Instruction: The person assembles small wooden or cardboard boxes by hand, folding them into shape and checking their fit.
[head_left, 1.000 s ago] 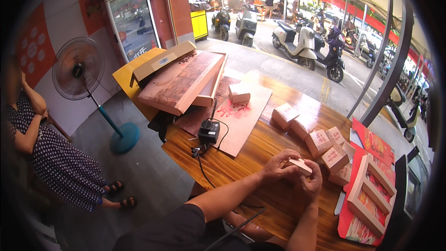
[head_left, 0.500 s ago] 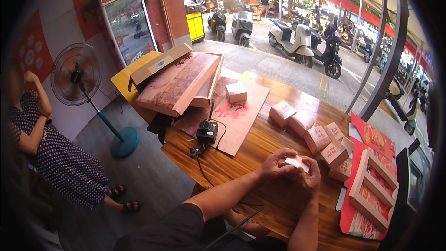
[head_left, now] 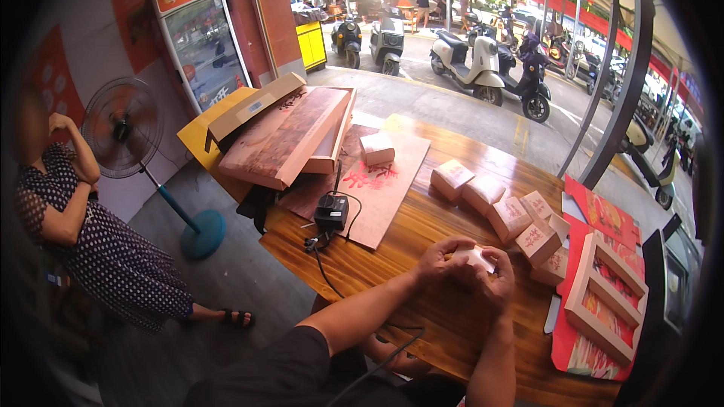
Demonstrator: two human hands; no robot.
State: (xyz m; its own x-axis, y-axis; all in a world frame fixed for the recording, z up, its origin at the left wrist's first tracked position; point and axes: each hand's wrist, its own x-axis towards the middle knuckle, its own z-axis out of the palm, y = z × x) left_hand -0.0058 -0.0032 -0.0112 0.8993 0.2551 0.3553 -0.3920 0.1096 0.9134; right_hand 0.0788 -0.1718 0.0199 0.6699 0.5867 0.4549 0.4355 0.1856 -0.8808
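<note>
Between my hands, above the wooden table (head_left: 377,279), is a small pale box (head_left: 475,258), its top bright with glare. My left hand (head_left: 441,258) grips it from the left with bent fingers. On its right side, my right hand (head_left: 496,280) is closed around it, thumb near the top. Just beyond my hands, small pink boxes with red marks stand in a bent row; a pink box (head_left: 537,243) with a raised flap is among the nearest. Another small pink box (head_left: 377,148) sits alone on a flat printed board (head_left: 392,203).
Large flat cartons (head_left: 286,136) are stacked at the far left of the table. A black adapter (head_left: 331,212) with cables lies near the left edge. At right, a divided cardboard frame (head_left: 603,305) rests on red packaging (head_left: 566,347). A person (head_left: 105,234) stands left by a fan (head_left: 124,128).
My hands still hold the small box in nearly the same place. The view has shifted slightly. The person at left has moved a foot to the right.
</note>
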